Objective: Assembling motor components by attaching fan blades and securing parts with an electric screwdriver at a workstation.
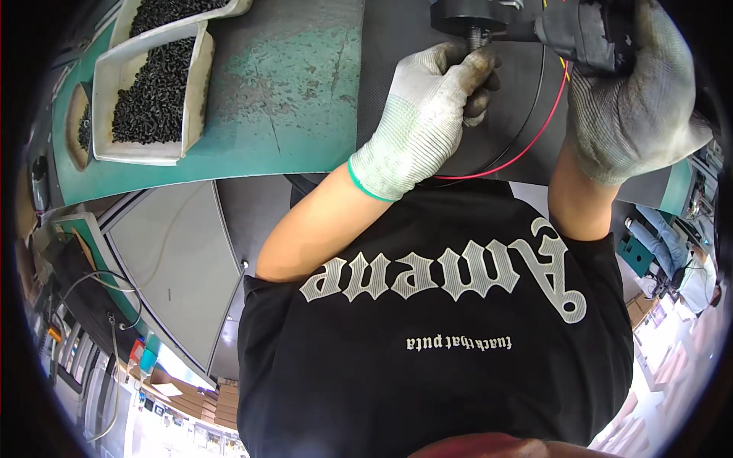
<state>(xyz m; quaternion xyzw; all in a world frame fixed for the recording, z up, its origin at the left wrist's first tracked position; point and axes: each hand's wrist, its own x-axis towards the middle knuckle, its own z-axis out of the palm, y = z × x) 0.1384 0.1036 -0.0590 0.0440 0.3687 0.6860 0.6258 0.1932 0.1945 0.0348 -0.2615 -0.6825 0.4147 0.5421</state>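
My left hand [431,114], in a white glove with darkened fingertips, has its fingers closed at a threaded metal shaft [475,38]. That shaft stands out below a round black part [469,15] at the top edge, which is cut off there. On the right, my right hand [637,114], in a greyer, soiled glove, is closed around a bulky black tool [576,34]. From the tool a narrow dark end reaches left to the shaft, just above my left fingertips. Its exact kind cannot be made out. A red wire [546,126] and a black wire run between my hands.
Left on the worn green mat [282,99] stands a white bin [195,114] of small black screws, with another screw-filled bin [172,11] behind it. A shallow round dish [79,126] sits beside them. Another person [695,278] is at the far right.
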